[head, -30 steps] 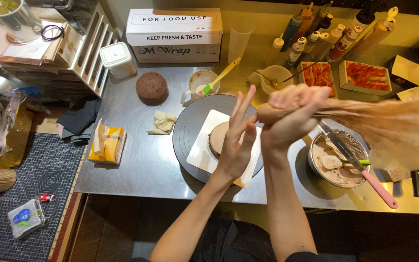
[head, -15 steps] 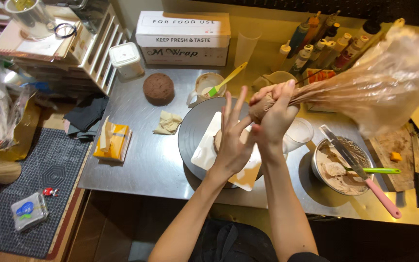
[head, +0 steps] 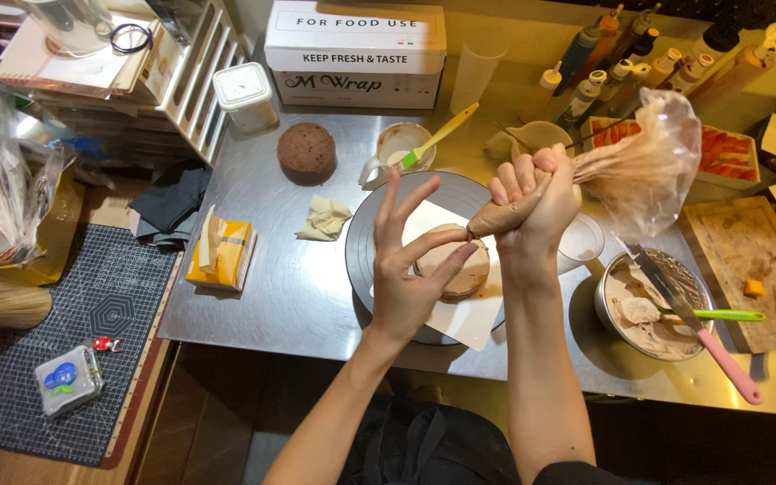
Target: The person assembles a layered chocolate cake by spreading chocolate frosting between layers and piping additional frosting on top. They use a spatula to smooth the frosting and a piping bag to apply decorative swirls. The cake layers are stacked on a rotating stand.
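We see the right hand (head: pixel 536 193) clenched around the twisted neck of a clear piping bag (head: pixel 621 166) filled with brown cream, its narrow tip angled down toward the cake layer (head: pixel 451 265). The left hand (head: pixel 410 269) is open, fingers spread, with the thumb and a fingertip steadying the bag's tip just above the layer. That layer, spread with the same brown cream, lies on a white paper square (head: pixel 464 310) on a grey turntable (head: pixel 365 260).

To the right we find a metal bowl (head: pixel 653 305) holding more brown cream, with a pink-handled palette knife (head: pixel 698 328) and a green-handled spatula (head: pixel 716 314) resting in it. A small cup (head: pixel 397 148) behind the turntable holds pale liquid and a yellow-green brush. A red tray (head: pixel 725 153) holds sliced red fruit. A second brown cake round (head: pixel 307 153) sits bare on the steel table (head: pixel 271 287).

Compared with half a second ago, the bag has swung down from its raised, blurred position, and its tip now points at the cake.
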